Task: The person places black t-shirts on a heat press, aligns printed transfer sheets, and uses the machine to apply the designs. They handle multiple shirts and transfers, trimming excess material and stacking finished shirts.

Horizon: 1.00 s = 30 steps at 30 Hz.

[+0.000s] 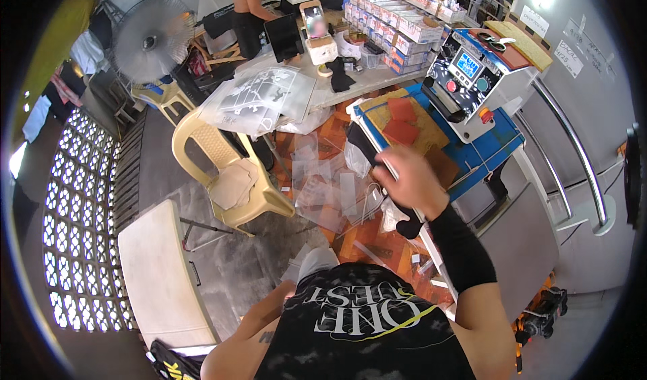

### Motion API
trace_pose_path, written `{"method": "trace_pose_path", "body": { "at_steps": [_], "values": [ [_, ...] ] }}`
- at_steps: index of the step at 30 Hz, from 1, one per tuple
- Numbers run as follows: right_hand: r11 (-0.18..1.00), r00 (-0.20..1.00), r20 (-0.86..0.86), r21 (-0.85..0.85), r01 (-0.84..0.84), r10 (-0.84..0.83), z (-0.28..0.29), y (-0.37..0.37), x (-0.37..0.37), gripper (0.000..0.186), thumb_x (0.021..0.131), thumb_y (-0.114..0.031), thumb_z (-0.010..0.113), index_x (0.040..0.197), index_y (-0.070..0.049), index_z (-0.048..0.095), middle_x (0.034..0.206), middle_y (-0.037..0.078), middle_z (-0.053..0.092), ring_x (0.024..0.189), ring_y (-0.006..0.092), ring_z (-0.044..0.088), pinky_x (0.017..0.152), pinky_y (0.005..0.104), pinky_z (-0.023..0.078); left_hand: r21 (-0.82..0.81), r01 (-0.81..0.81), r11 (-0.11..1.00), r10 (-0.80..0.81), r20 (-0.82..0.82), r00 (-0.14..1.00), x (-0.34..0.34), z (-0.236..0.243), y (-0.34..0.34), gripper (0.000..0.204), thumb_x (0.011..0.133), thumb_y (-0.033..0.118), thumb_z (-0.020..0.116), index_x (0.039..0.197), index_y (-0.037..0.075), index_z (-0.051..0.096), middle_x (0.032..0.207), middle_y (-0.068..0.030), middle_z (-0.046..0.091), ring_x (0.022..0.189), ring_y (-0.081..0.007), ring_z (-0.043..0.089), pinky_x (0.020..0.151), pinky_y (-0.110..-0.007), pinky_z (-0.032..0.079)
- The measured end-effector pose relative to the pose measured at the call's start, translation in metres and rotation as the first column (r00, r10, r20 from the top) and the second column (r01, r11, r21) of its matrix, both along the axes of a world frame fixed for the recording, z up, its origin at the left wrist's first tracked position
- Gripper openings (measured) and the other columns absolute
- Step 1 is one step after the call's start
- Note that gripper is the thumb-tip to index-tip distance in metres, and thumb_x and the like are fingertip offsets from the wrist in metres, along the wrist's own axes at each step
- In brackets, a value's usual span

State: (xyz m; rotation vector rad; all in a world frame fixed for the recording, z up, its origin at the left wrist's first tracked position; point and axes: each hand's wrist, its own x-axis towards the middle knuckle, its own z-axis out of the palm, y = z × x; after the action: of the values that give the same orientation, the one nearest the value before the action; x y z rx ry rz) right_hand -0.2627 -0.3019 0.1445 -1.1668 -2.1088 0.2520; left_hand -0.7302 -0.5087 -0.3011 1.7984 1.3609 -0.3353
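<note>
My right hand (412, 183), below a black sleeve on the forearm, is over the near left edge of a blue-topped work table (499, 147). Its fingers point left, loosely bent and apart, and I see nothing in them. Just beyond lie red-brown sheets (402, 132) on a tan pad (431, 132). Beside the hand, black cloth (362, 142) hangs over the table's edge. On the right of the table stands a white heat press (472, 76) with a lit screen and knobs. My left hand (286, 290) is low by my body, its fingers hidden by my shirt.
A cream plastic chair (269, 190) holds tan sheets. Behind it, a long table (367, 83) carries printed films (259, 97) and stacked boxes (404, 33). Clear sheets litter the tiled floor. A white folding table (158, 272) and a fan (151, 43) stand left. Another person (248, 9) works at the back.
</note>
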Motion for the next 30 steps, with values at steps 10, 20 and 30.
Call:
{"method": "trace_pose_path", "body": {
  "at_steps": [10,20,30],
  "values": [
    [0.672,0.624,0.254,0.328,0.664,-0.739,0.041,0.101,0.038,0.043,0.086,-0.022,0.074,0.122,-0.001,0.06,0.116,0.019,0.063,0.101,0.0399,0.065,0.09,0.0479,0.053,-0.164,0.525,0.835,-0.548,-0.163,0.821,0.026,-0.042,0.226,0.036,0.073,0.035,0.072,0.096,0.008,0.079,0.099,-0.0169,0.076,0.092,-0.0386,0.073,0.081,-0.047,0.057],
    [0.222,0.179,0.458,0.04,0.974,-0.871,0.06,0.168,0.01,0.04,0.089,-0.044,0.071,0.093,-0.004,0.067,0.084,0.021,0.073,0.079,0.0407,0.072,0.07,0.0515,0.058,-0.491,0.198,0.849,-0.29,-0.119,0.95,0.106,0.049,0.533,0.029,0.077,0.01,0.072,0.106,0.009,0.076,0.09,-0.0129,0.072,0.084,-0.0301,0.069,0.071,-0.047,0.056],
    [0.261,0.136,0.338,0.359,0.896,-0.931,0.04,0.168,0.016,0.031,0.09,-0.038,0.07,0.086,-0.008,0.067,0.07,0.014,0.07,0.062,0.0338,0.07,0.056,0.0448,0.057,-0.147,0.514,0.845,-0.491,0.171,0.854,0.176,-0.035,0.597,0.042,0.099,0.037,0.055,0.128,0.008,0.066,0.115,-0.0209,0.072,0.101,-0.0339,0.072,0.079,-0.045,0.058]
  ]
}}
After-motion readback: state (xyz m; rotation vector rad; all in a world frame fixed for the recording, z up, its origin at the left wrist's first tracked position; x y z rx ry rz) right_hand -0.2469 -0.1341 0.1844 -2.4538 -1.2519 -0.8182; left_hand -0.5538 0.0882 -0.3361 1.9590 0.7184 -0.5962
